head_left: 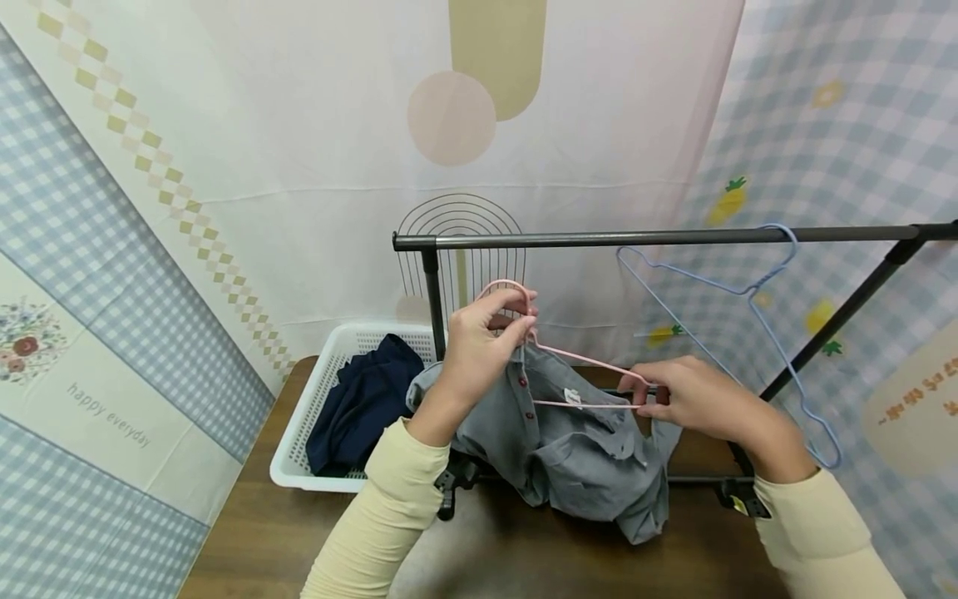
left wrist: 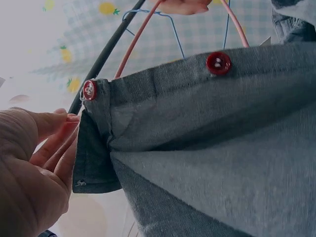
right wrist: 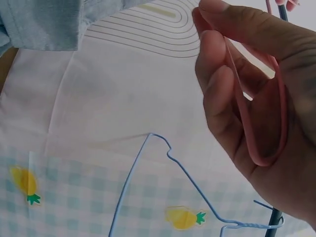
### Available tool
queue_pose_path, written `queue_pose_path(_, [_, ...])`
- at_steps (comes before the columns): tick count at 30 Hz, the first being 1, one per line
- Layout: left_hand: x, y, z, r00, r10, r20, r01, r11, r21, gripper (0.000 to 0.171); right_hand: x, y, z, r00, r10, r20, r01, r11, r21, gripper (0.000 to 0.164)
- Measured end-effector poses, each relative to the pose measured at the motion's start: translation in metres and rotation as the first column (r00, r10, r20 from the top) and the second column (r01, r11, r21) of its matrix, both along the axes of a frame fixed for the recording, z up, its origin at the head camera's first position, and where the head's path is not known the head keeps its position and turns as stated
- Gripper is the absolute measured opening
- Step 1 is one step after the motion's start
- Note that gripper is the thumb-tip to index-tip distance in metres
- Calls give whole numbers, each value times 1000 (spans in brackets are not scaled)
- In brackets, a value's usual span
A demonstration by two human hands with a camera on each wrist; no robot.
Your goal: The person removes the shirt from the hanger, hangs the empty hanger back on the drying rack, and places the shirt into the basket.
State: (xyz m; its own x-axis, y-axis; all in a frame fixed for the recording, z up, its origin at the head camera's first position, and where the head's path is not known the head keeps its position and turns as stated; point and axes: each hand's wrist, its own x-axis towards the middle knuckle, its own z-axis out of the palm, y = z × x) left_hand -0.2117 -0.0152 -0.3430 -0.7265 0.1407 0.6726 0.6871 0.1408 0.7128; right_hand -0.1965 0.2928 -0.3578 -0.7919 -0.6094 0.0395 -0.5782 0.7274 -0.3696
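Observation:
My left hand (head_left: 486, 337) pinches the pink hanger (head_left: 580, 356) near the base of its hook, just below the rack bar. The hanger's right end is gripped in my right hand (head_left: 684, 395), and in the right wrist view its pink loop (right wrist: 261, 160) lies across the palm. A grey-blue button shirt (head_left: 569, 466) hangs from the hanger's left side, its right shoulder slack below the bare hanger arm. Red buttons (left wrist: 218, 63) run along the shirt's placket in the left wrist view. The hanger's left end is hidden inside the shirt.
A black rack bar (head_left: 584, 239) crosses behind my hands, with a blue hanger (head_left: 748, 291) hooked on its right part. At the left, a white basket (head_left: 299, 433) holds a dark navy cloth (head_left: 367, 408). Brown wooden surface (head_left: 247, 532) spreads below.

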Motion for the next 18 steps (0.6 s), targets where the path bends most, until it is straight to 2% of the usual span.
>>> queue_pose_path(5, [1,-9,-5,999,-40,-9,39,998,-43,30,2,4,-5,997,15,-80,-20,998,-55,25])
queue_pose_path(8, [3,-19,-10,999,-27,-33,21,986,-165,39,2,8,-8,997,15,-76,-23,995,-99,25])
queue_pose_path(10, [5,-28,-14,999,-8,-43,-5,957,-289,43,3,10,-10,998,12,-63,-20,992,-125,25])
queue_pose_path(13, [9,-39,-19,999,37,-26,-45,875,-482,49,3,14,-12,999,4,-49,-12,987,-158,27])
queue_pose_path(15, [10,-45,-22,999,52,9,-37,826,-563,50,3,16,-14,998,-3,-57,-6,985,-171,29])
queue_pose_path(16, [10,-47,-24,998,57,24,-33,809,-587,50,3,17,-15,998,-4,-68,-8,984,-177,29])
queue_pose_path(18, [9,-50,-28,998,56,33,-24,798,-603,47,3,19,-17,996,-8,-89,-8,983,-183,31])
